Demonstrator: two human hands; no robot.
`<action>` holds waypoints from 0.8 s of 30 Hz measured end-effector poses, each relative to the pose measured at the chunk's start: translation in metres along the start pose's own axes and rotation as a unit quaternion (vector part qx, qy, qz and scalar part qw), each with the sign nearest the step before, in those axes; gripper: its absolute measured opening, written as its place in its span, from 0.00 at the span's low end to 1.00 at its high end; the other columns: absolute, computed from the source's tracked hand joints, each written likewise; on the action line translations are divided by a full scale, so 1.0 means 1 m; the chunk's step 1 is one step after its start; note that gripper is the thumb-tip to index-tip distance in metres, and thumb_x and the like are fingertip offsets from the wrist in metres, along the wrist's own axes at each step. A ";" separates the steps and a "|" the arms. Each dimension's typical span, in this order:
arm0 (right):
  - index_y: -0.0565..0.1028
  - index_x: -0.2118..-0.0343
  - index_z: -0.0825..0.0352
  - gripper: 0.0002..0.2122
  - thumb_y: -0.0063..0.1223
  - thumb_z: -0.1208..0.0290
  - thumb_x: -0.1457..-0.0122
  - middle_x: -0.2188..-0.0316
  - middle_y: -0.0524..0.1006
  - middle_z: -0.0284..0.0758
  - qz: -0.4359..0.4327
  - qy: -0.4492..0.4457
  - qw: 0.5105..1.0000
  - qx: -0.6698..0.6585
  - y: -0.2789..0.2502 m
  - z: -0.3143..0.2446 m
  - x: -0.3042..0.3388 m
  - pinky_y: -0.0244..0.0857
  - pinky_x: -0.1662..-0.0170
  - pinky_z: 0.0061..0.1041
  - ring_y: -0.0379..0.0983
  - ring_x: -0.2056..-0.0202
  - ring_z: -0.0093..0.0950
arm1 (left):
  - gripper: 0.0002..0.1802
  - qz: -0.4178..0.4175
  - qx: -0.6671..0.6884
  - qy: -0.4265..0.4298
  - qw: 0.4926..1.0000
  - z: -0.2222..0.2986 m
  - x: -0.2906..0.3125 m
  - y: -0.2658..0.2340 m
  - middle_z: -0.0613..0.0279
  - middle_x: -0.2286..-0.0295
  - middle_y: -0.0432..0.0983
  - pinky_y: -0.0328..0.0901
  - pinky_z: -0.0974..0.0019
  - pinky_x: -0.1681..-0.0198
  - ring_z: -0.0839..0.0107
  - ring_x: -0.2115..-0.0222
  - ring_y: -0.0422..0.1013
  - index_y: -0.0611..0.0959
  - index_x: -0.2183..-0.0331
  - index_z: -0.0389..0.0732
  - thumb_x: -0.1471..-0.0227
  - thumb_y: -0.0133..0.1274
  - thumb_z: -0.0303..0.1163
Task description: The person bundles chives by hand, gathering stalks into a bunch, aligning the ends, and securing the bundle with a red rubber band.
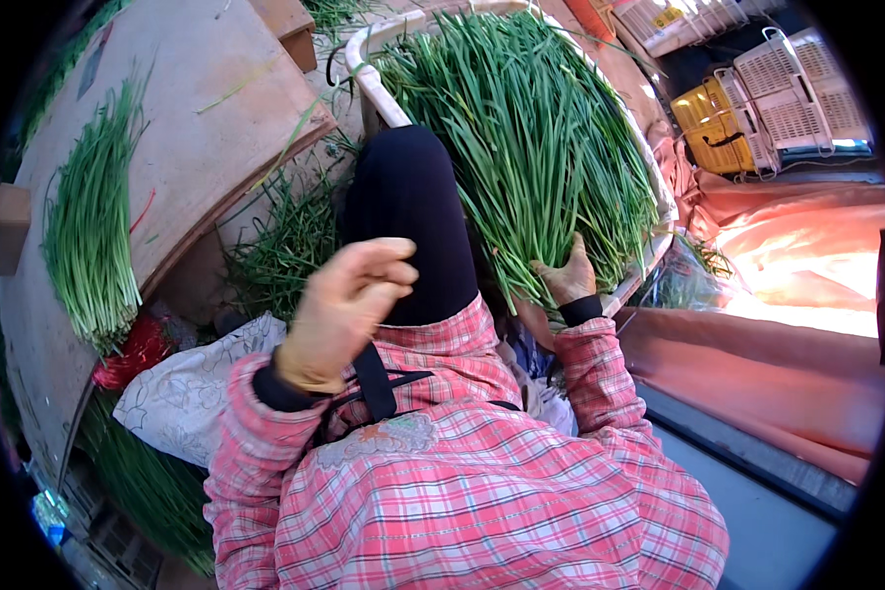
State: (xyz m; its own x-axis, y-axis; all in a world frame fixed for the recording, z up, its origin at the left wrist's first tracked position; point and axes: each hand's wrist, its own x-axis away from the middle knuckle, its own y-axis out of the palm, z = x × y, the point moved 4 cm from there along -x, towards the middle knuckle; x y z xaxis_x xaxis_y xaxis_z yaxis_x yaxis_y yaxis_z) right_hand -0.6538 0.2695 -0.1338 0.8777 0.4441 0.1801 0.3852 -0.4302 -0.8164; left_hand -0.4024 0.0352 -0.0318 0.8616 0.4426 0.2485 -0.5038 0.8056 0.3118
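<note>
A large white tub (pixel 388 106) holds a thick heap of long green garlic chives (pixel 521 128), their stem ends toward me. My right hand (pixel 565 280) is closed round stems at the near right of the heap, thumb on top and the other fingers mostly hidden below. Above my lap, my left hand (pixel 349 310) is raised, slightly blurred, with its fingers loosely bent and apart and nothing visible in them. A neat bunch of chives (pixel 98 221) lies on the board (pixel 202 128) to my left, pale ends nearest me.
Loose green leaves (pixel 290 231) are piled between the board and my knee. Red ties (pixel 138 354) and a patterned cloth (pixel 202 383) lie near the board's edge. More greens (pixel 147 472) are beneath it. White and yellow crates (pixel 713 123) stand far right, beyond orange sheeting (pixel 757 359).
</note>
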 end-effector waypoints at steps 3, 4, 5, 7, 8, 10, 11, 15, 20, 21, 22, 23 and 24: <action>0.71 0.59 0.77 0.23 0.65 0.68 0.56 0.70 0.78 0.40 -0.125 0.027 0.982 -0.140 -0.007 0.015 -0.014 0.68 0.64 0.23 0.74 0.71 0.25 | 0.25 -0.102 -0.373 0.240 0.890 0.004 -0.013 0.043 0.55 0.61 0.73 0.64 0.64 0.52 0.62 0.59 0.71 0.74 0.54 0.39 0.59 0.53 0.20; 0.73 0.63 0.77 0.18 0.63 0.71 0.54 0.73 0.78 0.37 -0.130 0.047 0.976 -0.171 -0.020 0.000 -0.011 0.68 0.68 0.20 0.73 0.74 0.20 | 0.25 -0.140 -0.412 0.262 0.861 -0.005 -0.018 0.055 0.53 0.58 0.72 0.62 0.62 0.50 0.58 0.56 0.69 0.74 0.54 0.40 0.59 0.54 0.24; 0.73 0.63 0.77 0.16 0.61 0.72 0.53 0.72 0.78 0.37 -0.127 0.022 0.978 -0.167 -0.027 0.001 -0.016 0.68 0.68 0.20 0.73 0.73 0.20 | 0.23 -0.154 -0.472 0.298 0.815 -0.016 -0.022 0.067 0.55 0.58 0.71 0.62 0.62 0.51 0.60 0.56 0.68 0.73 0.54 0.38 0.57 0.52 0.25; 0.73 0.62 0.77 0.17 0.61 0.72 0.52 0.72 0.78 0.37 -0.124 0.037 0.981 -0.145 -0.041 -0.007 -0.016 0.68 0.68 0.20 0.74 0.72 0.21 | 0.22 -0.211 -0.548 0.311 0.748 -0.043 -0.039 0.089 0.54 0.61 0.70 0.62 0.63 0.54 0.61 0.57 0.68 0.72 0.56 0.36 0.57 0.49 0.26; 0.73 0.61 0.76 0.17 0.61 0.72 0.52 0.73 0.78 0.37 -0.094 0.047 0.984 -0.147 -0.035 0.005 -0.017 0.68 0.68 0.20 0.74 0.72 0.21 | 0.21 -0.208 -0.595 0.308 0.713 -0.053 -0.047 0.100 0.55 0.63 0.70 0.62 0.63 0.55 0.61 0.59 0.68 0.72 0.57 0.35 0.57 0.48 0.27; 0.69 0.56 0.76 0.24 0.64 0.68 0.54 0.67 0.78 0.40 -0.120 0.015 0.980 -0.159 -0.015 0.018 -0.020 0.68 0.62 0.25 0.74 0.67 0.27 | 0.21 -0.194 -0.658 0.303 0.661 -0.069 -0.061 0.116 0.56 0.65 0.68 0.62 0.65 0.59 0.62 0.62 0.69 0.70 0.58 0.35 0.58 0.48 0.28; 0.67 0.54 0.75 0.27 0.65 0.66 0.55 0.65 0.77 0.41 -0.104 -0.018 0.985 -0.137 -0.004 0.016 -0.020 0.67 0.59 0.27 0.74 0.65 0.29 | 0.20 -0.206 -0.675 0.272 0.654 -0.078 -0.071 0.123 0.56 0.65 0.68 0.62 0.66 0.59 0.64 0.63 0.69 0.70 0.58 0.35 0.57 0.47 0.28; 0.67 0.54 0.75 0.29 0.67 0.66 0.57 0.65 0.78 0.40 -0.141 -0.032 0.985 -0.095 0.012 0.014 -0.034 0.67 0.59 0.26 0.75 0.66 0.28 | 0.28 -0.146 -0.698 0.311 0.628 -0.104 -0.101 0.137 0.54 0.64 0.69 0.64 0.64 0.62 0.64 0.67 0.71 0.65 0.49 0.39 0.55 0.46 0.28; 0.73 0.62 0.76 0.16 0.61 0.73 0.54 0.72 0.77 0.36 -0.149 0.040 0.923 -0.352 -0.082 -0.006 -0.029 0.69 0.67 0.20 0.74 0.72 0.23 | 0.40 -0.129 -0.724 0.282 0.616 -0.093 -0.112 0.142 0.48 0.58 0.69 0.67 0.63 0.68 0.63 0.71 0.72 0.52 0.39 0.55 0.53 0.44 0.27; 0.73 0.62 0.75 0.17 0.61 0.72 0.53 0.72 0.77 0.35 -0.154 0.039 0.936 -0.315 -0.091 -0.010 -0.030 0.69 0.67 0.20 0.74 0.73 0.22 | 0.40 -0.114 -0.719 0.299 0.617 -0.094 -0.111 0.142 0.48 0.58 0.69 0.67 0.63 0.68 0.63 0.71 0.72 0.52 0.39 0.55 0.54 0.44 0.27; 0.73 0.62 0.74 0.18 0.62 0.70 0.54 0.72 0.77 0.34 -0.132 0.013 0.957 -0.259 -0.090 -0.009 -0.033 0.67 0.68 0.18 0.73 0.73 0.20 | 0.40 -0.097 -0.714 0.315 0.617 -0.096 -0.111 0.142 0.48 0.58 0.69 0.67 0.63 0.68 0.63 0.71 0.72 0.52 0.39 0.55 0.54 0.45 0.27; 0.74 0.61 0.73 0.19 0.63 0.69 0.54 0.71 0.78 0.34 -0.166 0.053 0.947 -0.269 -0.077 0.005 -0.039 0.66 0.66 0.19 0.73 0.71 0.20 | 0.40 -0.079 -0.709 0.331 0.618 -0.098 -0.112 0.142 0.48 0.59 0.69 0.67 0.63 0.68 0.63 0.71 0.72 0.52 0.39 0.56 0.54 0.45 0.28; 0.74 0.60 0.73 0.19 0.62 0.69 0.54 0.70 0.78 0.34 -0.160 0.043 0.961 -0.220 -0.065 0.019 -0.043 0.66 0.65 0.20 0.73 0.70 0.21 | 0.39 -0.067 -0.688 0.351 0.632 -0.101 -0.115 0.142 0.48 0.57 0.68 0.67 0.62 0.70 0.63 0.72 0.72 0.55 0.40 0.55 0.54 0.45 0.27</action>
State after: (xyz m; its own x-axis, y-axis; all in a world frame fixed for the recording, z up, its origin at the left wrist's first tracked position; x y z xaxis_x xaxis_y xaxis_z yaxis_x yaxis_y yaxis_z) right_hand -0.7220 0.2934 -0.0994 0.7077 0.5499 0.4436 0.7056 -0.5820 -0.4043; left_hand -0.5664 0.1382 -0.1088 0.9495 0.0118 -0.3137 -0.3084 0.2212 -0.9252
